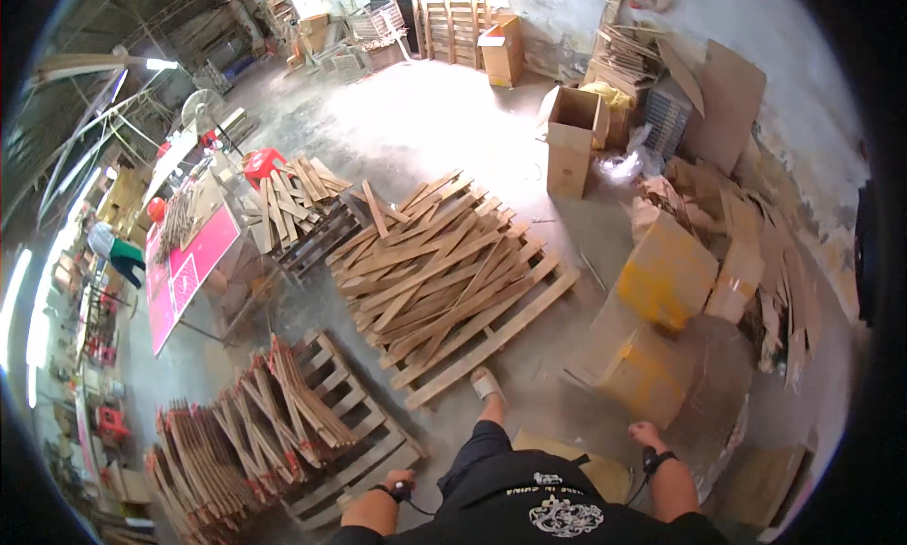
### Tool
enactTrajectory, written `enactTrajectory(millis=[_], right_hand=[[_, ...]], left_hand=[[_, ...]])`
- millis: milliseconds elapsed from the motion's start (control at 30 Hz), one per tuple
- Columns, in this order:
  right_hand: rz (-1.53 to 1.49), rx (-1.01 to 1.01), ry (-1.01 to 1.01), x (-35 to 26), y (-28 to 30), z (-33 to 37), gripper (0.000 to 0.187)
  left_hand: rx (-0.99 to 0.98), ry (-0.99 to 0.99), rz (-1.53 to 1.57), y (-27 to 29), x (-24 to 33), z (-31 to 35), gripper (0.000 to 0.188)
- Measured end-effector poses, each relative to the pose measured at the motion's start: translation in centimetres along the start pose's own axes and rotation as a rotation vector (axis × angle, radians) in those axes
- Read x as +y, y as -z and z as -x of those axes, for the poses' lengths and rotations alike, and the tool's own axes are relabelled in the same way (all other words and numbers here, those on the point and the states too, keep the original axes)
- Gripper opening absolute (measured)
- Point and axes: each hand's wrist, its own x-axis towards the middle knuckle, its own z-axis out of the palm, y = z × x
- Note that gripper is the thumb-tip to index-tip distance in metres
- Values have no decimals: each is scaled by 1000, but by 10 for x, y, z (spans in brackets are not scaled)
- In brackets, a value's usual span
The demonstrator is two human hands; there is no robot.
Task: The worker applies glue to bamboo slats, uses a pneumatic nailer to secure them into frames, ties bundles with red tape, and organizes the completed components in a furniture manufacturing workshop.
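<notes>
My left hand [401, 477] hangs low beside my body, close to the edge of a wooden pallet [364, 432]; its fingers are curled in and nothing shows in them. Bundles of thin wooden strips [236, 436], tied with red, stand in rows on that pallet. On the other side, my right hand [647, 435] is loosely closed, with no object visible in it, just in front of a cardboard box [647, 375]. Both wrists carry dark bands with a cable. Ahead of my foot lies a heap of loose wooden slats [444, 271] on another pallet [505, 342].
A pink-topped table [203, 266] stands at the left, with a person [115, 247] beyond it. Behind the heap are a red stool [263, 165] and more slats [293, 200]. An open carton [572, 148] and flattened cardboard [723, 106] line the right wall.
</notes>
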Motion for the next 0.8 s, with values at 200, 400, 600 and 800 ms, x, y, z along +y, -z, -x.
enactTrajectory(millis=[200,400,600,800], right_hand=[[59,-238,-307,-12,28,-46,30],[608,-355,-79,-193,41,-94,44],[746,-370,301,-386,24,-183,57],[912,-600,503,-554,-133,-281,64]], left_hand=[[505,-290,-539,115,96,-138,22],[419,107,1133,190,220,-203,27],[234,268,1412,172,249,-240,46],[331,241,2418,114,237,-279,80]])
